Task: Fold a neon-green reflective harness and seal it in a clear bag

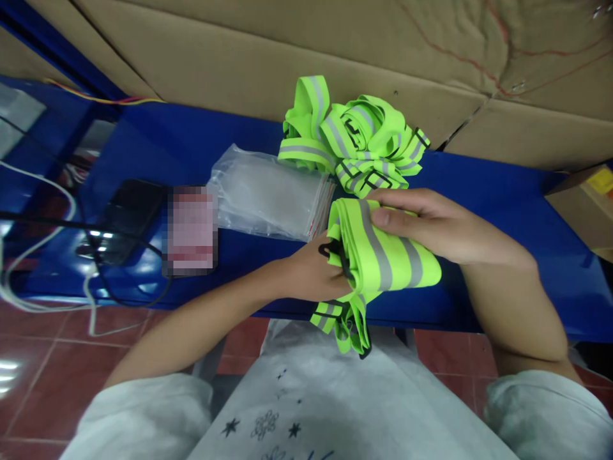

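Note:
A folded neon-yellow reflective strap [383, 249] with grey stripes is held between both hands over the front of the blue table. My left hand [316, 268] is closed on its left side, with most of the fingers hidden behind the folds. From the right, my right hand [421, 220] grips the bundle, thumb on top. Loose ends with black buckles [347, 326] hang below, past the table edge. Just behind my hands lies a tangled pile of similar reflective straps [359, 140]. Left of the pile is a stack of clear plastic zip bags [268, 191].
On the blue table [502, 211], a black device [129, 217] and a blurred-out rectangular item [191, 230] lie at left, among white and black cables [71, 211]. Cardboard [287, 51] lines the back. A cardboard box [584, 204] stands at right.

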The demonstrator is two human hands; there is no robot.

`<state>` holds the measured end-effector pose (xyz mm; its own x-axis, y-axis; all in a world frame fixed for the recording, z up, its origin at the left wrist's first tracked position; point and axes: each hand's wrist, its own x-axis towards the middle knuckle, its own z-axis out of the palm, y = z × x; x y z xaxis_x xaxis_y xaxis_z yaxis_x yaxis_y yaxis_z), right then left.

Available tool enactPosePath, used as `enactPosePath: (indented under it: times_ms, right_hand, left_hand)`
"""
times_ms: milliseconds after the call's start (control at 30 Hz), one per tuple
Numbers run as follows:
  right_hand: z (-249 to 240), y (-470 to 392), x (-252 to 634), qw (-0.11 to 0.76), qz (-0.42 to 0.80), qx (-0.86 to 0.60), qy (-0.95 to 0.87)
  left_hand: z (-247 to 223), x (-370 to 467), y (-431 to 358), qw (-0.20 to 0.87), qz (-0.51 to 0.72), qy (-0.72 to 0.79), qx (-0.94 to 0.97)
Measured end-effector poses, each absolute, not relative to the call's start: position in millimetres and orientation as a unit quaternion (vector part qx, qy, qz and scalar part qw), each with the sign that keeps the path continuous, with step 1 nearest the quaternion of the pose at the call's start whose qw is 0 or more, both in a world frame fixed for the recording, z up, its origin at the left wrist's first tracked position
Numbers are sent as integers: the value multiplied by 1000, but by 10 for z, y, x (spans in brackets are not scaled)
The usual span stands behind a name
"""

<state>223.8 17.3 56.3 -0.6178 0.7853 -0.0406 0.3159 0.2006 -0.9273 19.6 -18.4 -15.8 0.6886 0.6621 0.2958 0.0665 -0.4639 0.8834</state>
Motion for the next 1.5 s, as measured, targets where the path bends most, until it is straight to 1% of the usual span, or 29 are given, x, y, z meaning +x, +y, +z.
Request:
enactPosePath:
  times_ms: [100,167,267,333,433,567,667,767,833,900,1067,1133,1200,1300,1367,1433,1500]
  right_hand:
    - [524,195,2250,279,477,-367,-749]
    - [541,190,2283,293,454,-364,-759]
    - [589,154,2323,259,432,-334,-797]
    - [594,126,2311,243,380,-317,-834]
    - [545,98,2239,260,300,-334,-855]
    - [511,77,2177,316,260,-372,-833]
    - [547,72,2204,366,284,-425,-778]
    - [559,103,2249,400,384,-444,-704]
    - [539,137,2270,391,463,-437,-664]
    - [517,166,2287,373,504,-437,-644]
    - [546,185,2356,388,439,-458,-669]
    - [568,177,2378,392,420,-458,-678]
    - [572,168,2372,394,427,-454,-676]
    - [547,156,2316,397,471,-437,-656]
    - [529,151,2275,409,465,-439,-651]
    - [522,150,2254,418,432,-452,-659]
    - [523,158,2258,408,425,-451,-671]
  left_hand:
    - [-101,227,-164,479,357,205,775]
    - [-53,246,-146,508,368,202,753]
    - [-16,241,-102,557,356,211,720]
    - [-21,214,-60,557,363,222,713]
    - [-39,166,5,589,325,219,707]
    - [-49,157,48,710,241,205,629]
    - [-63,198,29,767,226,196,568]
    - [-60,229,-10,795,207,149,551]
    - [-45,224,-32,794,190,130,562]
    - [-33,204,-47,773,185,154,588]
    - [-40,157,-33,672,223,255,659]
    - [-40,149,-22,662,234,272,658]
    - [-37,155,-25,695,231,255,631]
    - [-45,203,-62,792,217,180,541]
    - [-64,258,-92,836,207,141,488]
    - [-91,308,-107,847,198,145,471]
    - [-114,329,-98,822,202,181,500]
